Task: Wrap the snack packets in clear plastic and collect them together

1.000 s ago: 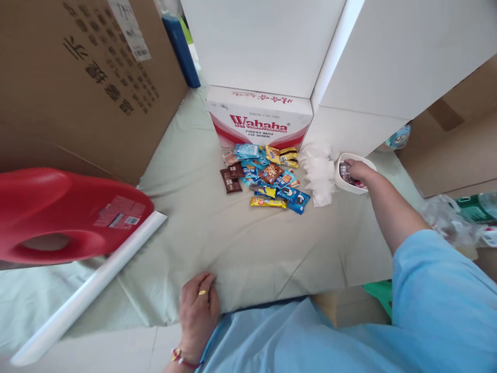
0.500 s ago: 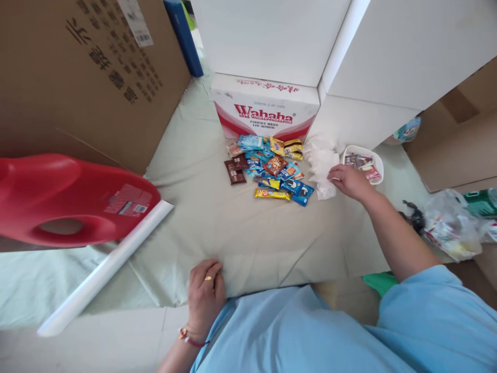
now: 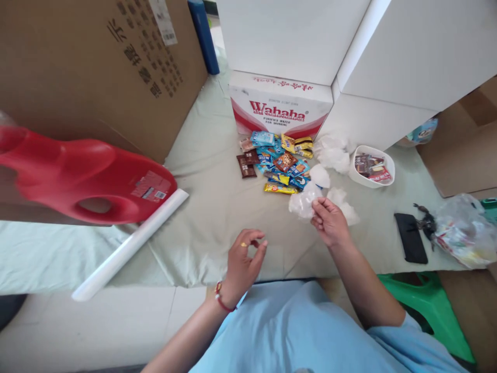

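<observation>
My right hand [image 3: 329, 221] pinches a small clear plastic bag [image 3: 303, 202] and holds it just above the pale green cloth [image 3: 217, 207]. My left hand [image 3: 245, 261] is raised over the cloth's near edge, fingers curled but apart, holding nothing. Beyond the bag lies a pile of snack packets [image 3: 276, 163]. More small plastic bags [image 3: 334, 158] lie to the right of the pile. A white bowl [image 3: 389, 168] with a few packets in it stands further right.
A red jug [image 3: 77, 178] and a white roll [image 3: 130, 246] lie at left by a large cardboard box [image 3: 97, 67]. A Wahaha carton [image 3: 279, 109] and white boxes [image 3: 388, 67] close the back. A black phone [image 3: 410, 237], filled plastic bag [image 3: 462, 235] and green stool [image 3: 430, 305] sit right.
My right hand left the bowl, took a plastic bag from the heap and drew it toward me. My left hand lifted off the cloth's edge and moved right. The view shifted.
</observation>
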`<state>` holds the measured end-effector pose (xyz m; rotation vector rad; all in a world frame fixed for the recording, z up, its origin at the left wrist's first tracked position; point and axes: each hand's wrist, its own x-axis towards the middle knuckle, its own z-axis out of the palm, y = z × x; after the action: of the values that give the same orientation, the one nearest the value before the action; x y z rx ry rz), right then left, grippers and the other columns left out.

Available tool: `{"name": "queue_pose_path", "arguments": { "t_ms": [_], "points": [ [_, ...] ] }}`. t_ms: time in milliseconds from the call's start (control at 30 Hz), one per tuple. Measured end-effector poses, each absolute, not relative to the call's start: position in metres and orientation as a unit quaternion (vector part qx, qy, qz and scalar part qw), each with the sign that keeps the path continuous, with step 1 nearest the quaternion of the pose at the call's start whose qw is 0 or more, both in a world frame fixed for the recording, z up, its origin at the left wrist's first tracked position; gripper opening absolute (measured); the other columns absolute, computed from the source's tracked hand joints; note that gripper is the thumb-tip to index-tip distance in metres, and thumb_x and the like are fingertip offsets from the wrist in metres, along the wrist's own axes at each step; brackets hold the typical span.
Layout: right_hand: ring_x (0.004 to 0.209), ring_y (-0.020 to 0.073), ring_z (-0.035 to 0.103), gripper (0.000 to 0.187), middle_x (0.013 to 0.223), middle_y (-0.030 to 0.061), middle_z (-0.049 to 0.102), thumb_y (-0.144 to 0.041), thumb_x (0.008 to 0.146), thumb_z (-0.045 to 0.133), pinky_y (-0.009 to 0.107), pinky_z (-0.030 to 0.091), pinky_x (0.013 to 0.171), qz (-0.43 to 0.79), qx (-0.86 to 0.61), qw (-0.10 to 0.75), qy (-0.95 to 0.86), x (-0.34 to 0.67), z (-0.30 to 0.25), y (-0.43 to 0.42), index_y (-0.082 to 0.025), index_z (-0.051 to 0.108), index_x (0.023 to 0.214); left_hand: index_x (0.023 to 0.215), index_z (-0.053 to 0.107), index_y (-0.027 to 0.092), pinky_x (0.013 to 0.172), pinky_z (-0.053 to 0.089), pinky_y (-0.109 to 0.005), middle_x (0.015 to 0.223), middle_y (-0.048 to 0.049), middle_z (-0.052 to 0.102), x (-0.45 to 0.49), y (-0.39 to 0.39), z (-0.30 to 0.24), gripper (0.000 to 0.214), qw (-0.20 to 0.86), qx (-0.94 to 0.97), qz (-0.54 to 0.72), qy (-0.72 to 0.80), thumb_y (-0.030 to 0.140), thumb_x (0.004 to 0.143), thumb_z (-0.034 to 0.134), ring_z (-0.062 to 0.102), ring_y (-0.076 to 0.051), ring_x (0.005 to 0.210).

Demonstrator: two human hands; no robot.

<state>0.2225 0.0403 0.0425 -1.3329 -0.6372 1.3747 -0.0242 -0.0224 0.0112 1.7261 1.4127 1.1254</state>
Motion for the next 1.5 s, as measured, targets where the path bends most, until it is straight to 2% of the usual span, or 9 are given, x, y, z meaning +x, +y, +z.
{"name": "queue_pose_path", "arguments": {
  "t_ms": [200, 400, 500, 633, 733, 900, 1200, 1367, 1500],
  "points": [
    [0.042, 0.0019, 0.024, 0.05, 0.059, -0.0113, 0.042, -0.049, 0.064, 0.096, 0.014, 0.019, 0.036, 0.695, -0.516, 0.46, -0.197, 0.19, 0.032, 0.018, -0.022, 0.059, 0.083, 0.132, 0.066, 0.024, 0.106, 0.053, -0.044, 0.142, -0.0149, 0.062, -0.008, 0.0, 0.007, 0.033, 0.214, 0.757, 0.388, 0.48, 0.028, 0.1, 0.06, 0.058, -0.026, 0.131],
    [0.049, 0.0043, 0.034, 0.051, 0.065, -0.0082, 0.049, -0.057, 0.066, 0.093, 0.017, 0.027, 0.042, 0.688, -0.519, 0.455, -0.224, 0.187, 0.03, 0.011, -0.021, 0.064, 0.087, 0.102, 0.075, 0.023, 0.089, 0.053, -0.038, 0.095, -0.0069, 0.076, -0.008, 0.008, -0.006, 0.022, 0.272, 0.748, 0.363, 0.485, 0.031, 0.104, 0.055, 0.066, -0.022, 0.097],
    [0.062, 0.008, 0.048, 0.056, 0.082, -0.003, 0.063, -0.056, 0.064, 0.094, 0.019, 0.037, 0.051, 0.669, -0.528, 0.432, -0.295, 0.188, 0.025, 0.008, -0.023, 0.07, 0.102, 0.096, 0.074, 0.023, 0.083, 0.052, -0.034, 0.089, -0.0053, 0.075, -0.01, 0.007, -0.005, 0.02, 0.292, 0.715, 0.404, 0.49, 0.034, 0.103, 0.059, 0.067, -0.02, 0.089],
    [0.058, 0.0088, 0.043, 0.042, 0.069, -0.004, 0.058, -0.053, 0.069, 0.091, 0.023, 0.033, 0.053, 0.66, -0.544, 0.362, -0.37, 0.197, 0.017, 0.003, -0.021, 0.072, 0.087, 0.086, 0.072, 0.022, 0.077, 0.051, -0.03, 0.081, -0.0019, 0.073, -0.018, 0.006, -0.005, 0.018, 0.353, 0.636, 0.424, 0.539, 0.037, 0.096, 0.069, 0.066, -0.017, 0.08],
    [0.055, 0.0086, 0.038, 0.042, 0.064, -0.0051, 0.053, -0.058, 0.072, 0.087, 0.024, 0.03, 0.051, 0.638, -0.568, 0.373, -0.361, 0.206, 0.015, 0.0, -0.021, 0.069, 0.082, 0.086, 0.073, 0.022, 0.072, 0.05, -0.028, 0.081, -0.0009, 0.072, -0.024, 0.005, -0.005, 0.015, 0.406, 0.584, 0.422, 0.562, 0.035, 0.093, 0.071, 0.065, -0.015, 0.074],
    [0.072, 0.0135, 0.057, 0.051, 0.098, 0.0028, 0.07, -0.06, 0.073, 0.085, 0.023, 0.044, 0.054, 0.688, -0.529, 0.382, -0.319, 0.199, 0.02, -0.002, -0.025, 0.069, 0.106, 0.083, 0.073, 0.023, 0.08, 0.048, -0.03, 0.08, -0.0018, 0.071, -0.017, 0.001, 0.0, 0.012, 0.387, 0.632, 0.417, 0.526, 0.031, 0.091, 0.072, 0.063, -0.017, 0.081],
    [0.057, 0.0092, 0.045, 0.036, 0.067, -0.0049, 0.057, -0.047, 0.07, 0.09, 0.023, 0.038, 0.055, 0.628, -0.543, 0.422, -0.364, 0.226, 0.008, 0.007, -0.021, 0.068, 0.082, 0.086, 0.069, 0.02, 0.076, 0.048, -0.027, 0.079, 0.001, 0.067, -0.031, 0.009, -0.013, 0.031, 0.571, 0.384, 0.482, 0.542, 0.046, 0.077, 0.083, 0.06, -0.014, 0.075],
    [0.064, 0.013, 0.052, 0.021, 0.072, -0.0015, 0.061, -0.042, 0.085, 0.078, 0.026, 0.041, 0.061, 0.526, -0.55, 0.411, -0.503, 0.232, 0.004, -0.009, -0.022, 0.071, 0.085, 0.093, 0.067, 0.02, 0.076, 0.05, -0.027, 0.094, -0.0032, 0.071, -0.043, 0.019, -0.016, 0.04, 0.524, 0.352, 0.488, 0.603, 0.05, 0.074, 0.084, 0.063, -0.015, 0.083],
    [0.073, 0.0167, 0.059, 0.013, 0.085, 0.0032, 0.067, -0.032, 0.096, 0.063, 0.03, 0.048, 0.07, 0.349, -0.553, 0.424, -0.627, 0.211, 0.003, -0.018, -0.024, 0.071, 0.089, 0.096, 0.06, 0.02, 0.059, 0.052, -0.028, 0.091, -0.0074, 0.071, -0.034, 0.017, -0.004, 0.061, 0.617, 0.257, 0.405, 0.624, 0.078, 0.077, 0.07, 0.069, -0.021, 0.078]
  ]
}}
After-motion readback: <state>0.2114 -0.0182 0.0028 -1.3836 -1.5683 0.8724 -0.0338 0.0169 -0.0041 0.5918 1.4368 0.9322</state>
